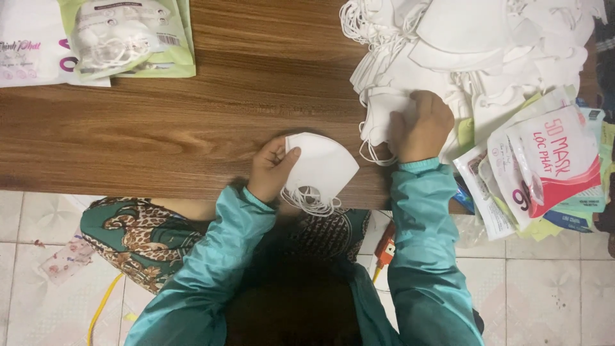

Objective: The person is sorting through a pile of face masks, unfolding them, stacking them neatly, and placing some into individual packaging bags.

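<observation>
The wooden table (pixel 160 128) is occupying the upper half of the head view, its near edge running just above the person's lap. A large heap of white masks (pixel 474 51) is lying on the table's far right part, spreading down toward the right hand, with elastic loops hanging out at its left edge. To the right of the heap, a stack of flat printed pouches (pixel 544 166) in white, red and pale green is overhanging the table's right end. At the far left of the table, a filled green-edged pouch (pixel 128 35) is lying partly over a white printed bag (pixel 29 45), and white masks are showing through its clear front.

The person is wearing teal sleeves (pixel 423 256); both forearms are reaching up from the lower edge of the view.

The right hand (pixel 419 128) is resting knuckles-up on the lower edge of the heap, its fingers curled down onto a folded mask (pixel 381 112); whether they are actually pinching it cannot be told.

The left hand (pixel 272 170) is grasping a small stack of folded white masks (pixel 323 166) near the table's near edge, thumb on top, fingers beneath. The stack's ear loops (pixel 311 202) are dangling over the table edge, just below the hand.
</observation>
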